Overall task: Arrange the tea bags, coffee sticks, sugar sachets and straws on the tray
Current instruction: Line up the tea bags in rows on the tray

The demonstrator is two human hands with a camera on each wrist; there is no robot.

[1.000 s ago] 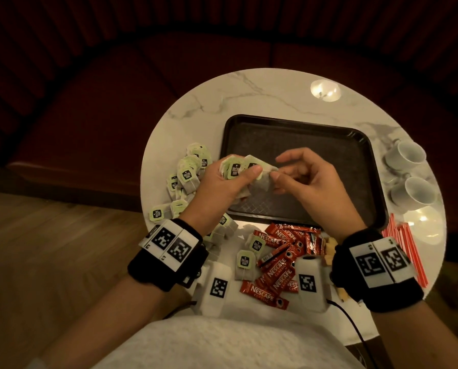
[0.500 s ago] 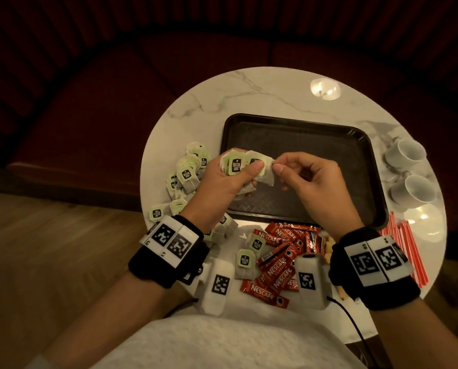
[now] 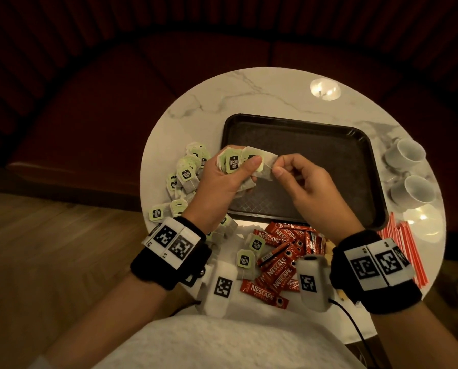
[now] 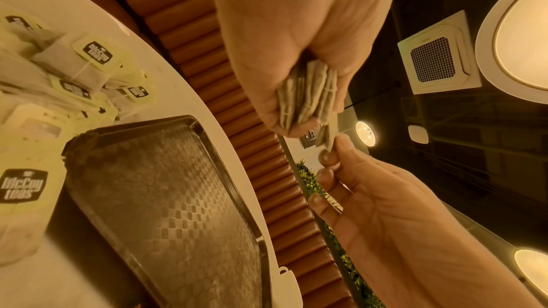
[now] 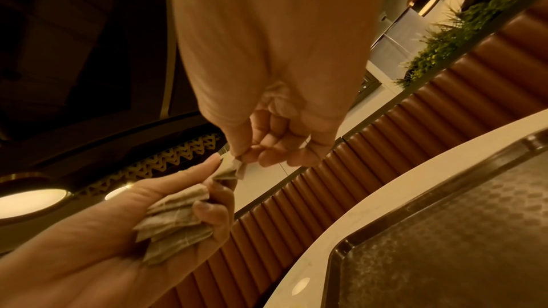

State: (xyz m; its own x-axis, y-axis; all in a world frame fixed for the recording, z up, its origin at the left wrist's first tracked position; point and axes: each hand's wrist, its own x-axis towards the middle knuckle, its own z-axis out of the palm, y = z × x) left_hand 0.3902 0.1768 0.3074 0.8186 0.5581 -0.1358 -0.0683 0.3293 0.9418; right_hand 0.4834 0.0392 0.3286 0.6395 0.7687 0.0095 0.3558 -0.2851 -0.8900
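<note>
The dark tray (image 3: 329, 145) lies on the round marble counter (image 3: 249, 94), its textured floor bare; the only things over it are the two hands and the bags they carry, raised above its near left part. Two white cups (image 3: 406, 155) stand on the counter just beside the tray's right rim; whether anything is in them cannot be told.

The left hand (image 3: 222, 185) is curled round a stack of tea bags (image 3: 238, 162), thumb pressed across the green tags on top, fingers wrapped beneath; the left wrist view shows the grey bag edges (image 4: 308, 97) packed tight between palm and fingers. The right hand (image 3: 310, 182) pinches the corner of the outermost bag of that stack between thumb and forefinger, its remaining fingers curled in; the right wrist view shows this pinch (image 5: 237, 165) on the corner, the two hands almost meeting there.

Loose tea bags (image 3: 185, 177) lie heaped on the counter left of the tray, with more along the near edge; red coffee sticks (image 3: 278, 259) lie in a pile in front of the tray; red straws (image 3: 406, 246) lie bundled at the tray's near right corner; sugar sachets cannot be made out with any certainty.
</note>
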